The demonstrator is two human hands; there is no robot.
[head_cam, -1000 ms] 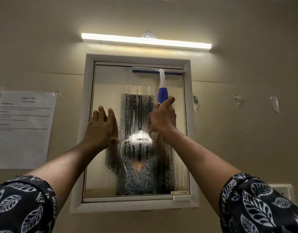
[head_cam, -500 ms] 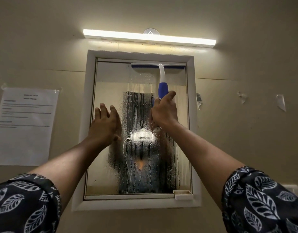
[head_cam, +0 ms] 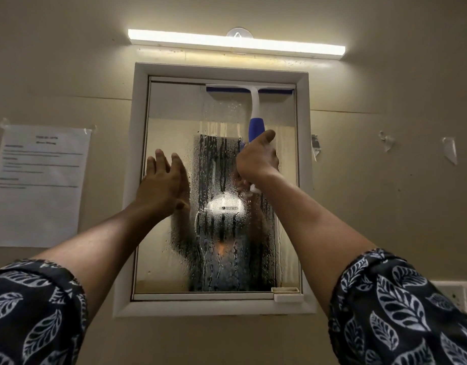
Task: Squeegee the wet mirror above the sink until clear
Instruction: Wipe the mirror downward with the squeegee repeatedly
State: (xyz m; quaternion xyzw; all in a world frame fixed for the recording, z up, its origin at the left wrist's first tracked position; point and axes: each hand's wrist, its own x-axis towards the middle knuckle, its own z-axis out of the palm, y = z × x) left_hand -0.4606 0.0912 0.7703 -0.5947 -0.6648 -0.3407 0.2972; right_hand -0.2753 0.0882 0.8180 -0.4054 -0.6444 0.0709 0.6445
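Note:
A white-framed mirror [head_cam: 169,259] hangs on the beige wall, its glass covered in drops and streaks of water. My right hand [head_cam: 256,160] is shut on the blue and white handle of a squeegee [head_cam: 254,106]. The squeegee's blade lies flat against the glass along the top right edge of the mirror. My left hand [head_cam: 162,184] is open, fingers together, pressed flat on the left part of the glass. The sink is out of view.
A lit tube light [head_cam: 236,44] runs above the mirror. A printed paper sheet [head_cam: 40,184] is taped to the wall at the left. Bits of torn tape [head_cam: 449,148] stick to the wall at the right. A white switch plate [head_cam: 456,293] sits lower right.
My right hand has pushed the squeegee up, so its blade now sits at the mirror's top edge. My left hand stays flat on the glass.

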